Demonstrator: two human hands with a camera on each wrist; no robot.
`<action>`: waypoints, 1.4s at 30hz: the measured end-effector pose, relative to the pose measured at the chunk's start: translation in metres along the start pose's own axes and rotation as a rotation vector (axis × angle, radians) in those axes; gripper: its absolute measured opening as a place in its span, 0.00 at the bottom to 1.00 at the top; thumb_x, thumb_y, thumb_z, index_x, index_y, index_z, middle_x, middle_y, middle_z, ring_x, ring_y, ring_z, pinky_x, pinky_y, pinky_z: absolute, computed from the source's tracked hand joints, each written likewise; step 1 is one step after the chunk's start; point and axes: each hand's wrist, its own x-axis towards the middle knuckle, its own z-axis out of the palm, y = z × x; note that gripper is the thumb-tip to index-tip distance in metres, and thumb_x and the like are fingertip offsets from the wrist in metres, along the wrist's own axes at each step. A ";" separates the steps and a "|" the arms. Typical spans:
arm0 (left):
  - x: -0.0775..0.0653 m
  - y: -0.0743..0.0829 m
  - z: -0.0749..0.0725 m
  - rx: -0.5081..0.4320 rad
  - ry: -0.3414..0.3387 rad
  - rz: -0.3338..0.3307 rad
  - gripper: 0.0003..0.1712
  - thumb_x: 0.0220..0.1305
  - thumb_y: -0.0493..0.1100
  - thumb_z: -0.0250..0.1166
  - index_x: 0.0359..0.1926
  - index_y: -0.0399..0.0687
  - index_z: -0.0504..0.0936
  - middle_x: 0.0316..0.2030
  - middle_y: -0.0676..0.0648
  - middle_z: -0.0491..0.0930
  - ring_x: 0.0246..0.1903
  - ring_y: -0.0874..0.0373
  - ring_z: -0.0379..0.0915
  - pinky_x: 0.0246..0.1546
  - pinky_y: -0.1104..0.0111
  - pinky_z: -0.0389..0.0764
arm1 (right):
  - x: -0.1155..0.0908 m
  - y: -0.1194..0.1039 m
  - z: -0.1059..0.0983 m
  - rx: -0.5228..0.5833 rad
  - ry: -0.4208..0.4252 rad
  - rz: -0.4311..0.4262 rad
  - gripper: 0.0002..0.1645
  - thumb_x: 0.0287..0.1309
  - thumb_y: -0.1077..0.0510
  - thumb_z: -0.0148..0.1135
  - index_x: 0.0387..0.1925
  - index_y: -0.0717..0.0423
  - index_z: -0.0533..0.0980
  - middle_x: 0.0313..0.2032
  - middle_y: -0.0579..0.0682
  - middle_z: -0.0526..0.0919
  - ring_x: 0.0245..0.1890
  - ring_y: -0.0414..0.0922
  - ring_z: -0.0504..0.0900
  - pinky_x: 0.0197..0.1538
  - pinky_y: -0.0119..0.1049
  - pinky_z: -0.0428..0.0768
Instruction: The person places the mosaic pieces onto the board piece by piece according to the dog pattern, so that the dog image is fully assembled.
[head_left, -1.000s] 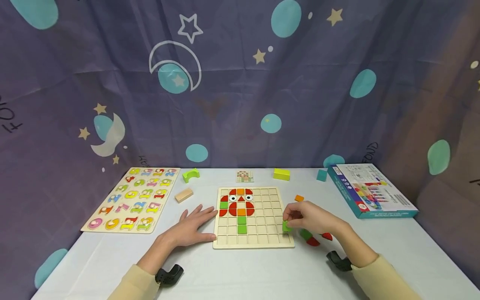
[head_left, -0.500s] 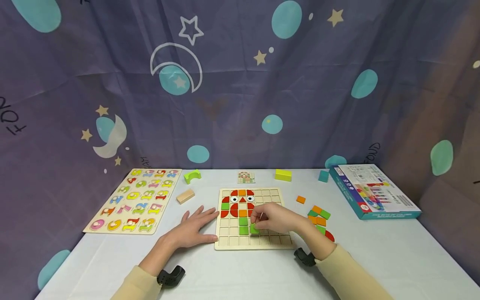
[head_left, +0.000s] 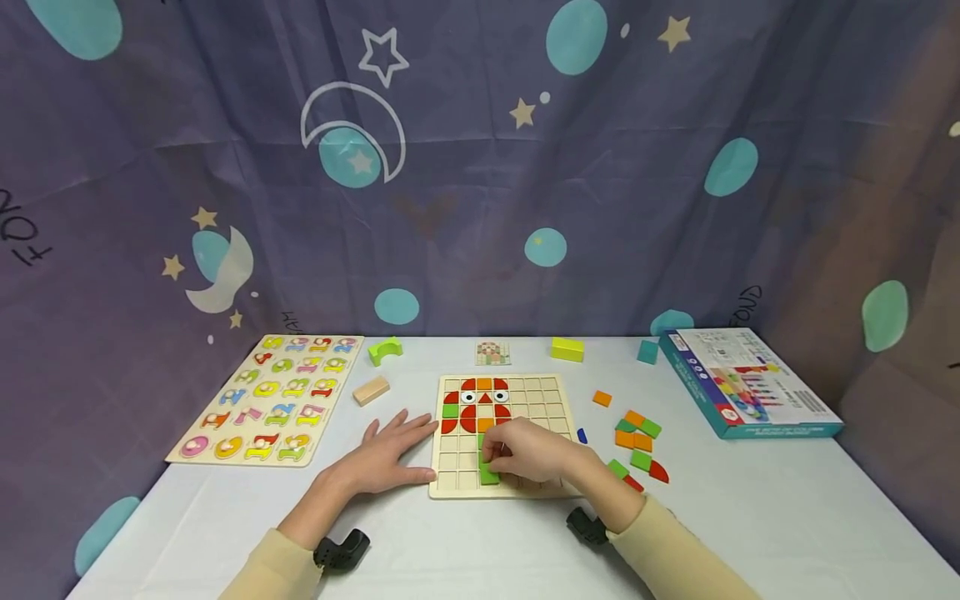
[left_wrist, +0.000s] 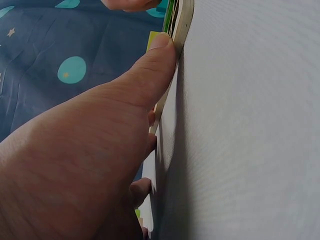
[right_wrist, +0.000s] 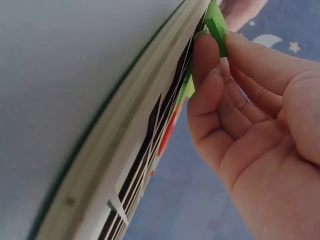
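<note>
A wooden grid board (head_left: 525,492) lies at the middle of the table, with red, orange and green tiles and two eye tiles set in its left and middle cells. My right hand (head_left: 531,452) pinches a green square tile (right_wrist: 216,30) between thumb and fingers, low over the column of green tiles in the head view. That hand covers part of the board. My left hand (head_left: 386,460) lies with spread, straight fingers at the board's left side, the thumb (left_wrist: 159,42) touching its edge in the left wrist view.
Loose orange, green and red tiles (head_left: 641,442) lie right of the board. A number puzzle (head_left: 303,454) is at the left, a teal box (head_left: 780,431) at the right. Behind the board are a small pattern card (head_left: 492,353), a yellow block (head_left: 567,349) and a green arch (head_left: 386,350).
My right hand has moved left from the board's right edge to its lower middle, carrying the green tile. More loose tiles show at the right. My left hand has stayed put.
</note>
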 end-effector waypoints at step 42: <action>-0.002 0.001 -0.001 -0.021 0.016 0.002 0.48 0.60 0.70 0.67 0.76 0.56 0.66 0.76 0.49 0.59 0.76 0.39 0.40 0.68 0.33 0.35 | -0.033 0.023 -0.037 0.085 0.071 0.064 0.04 0.61 0.62 0.70 0.36 0.54 0.81 0.28 0.40 0.79 0.30 0.41 0.77 0.36 0.34 0.78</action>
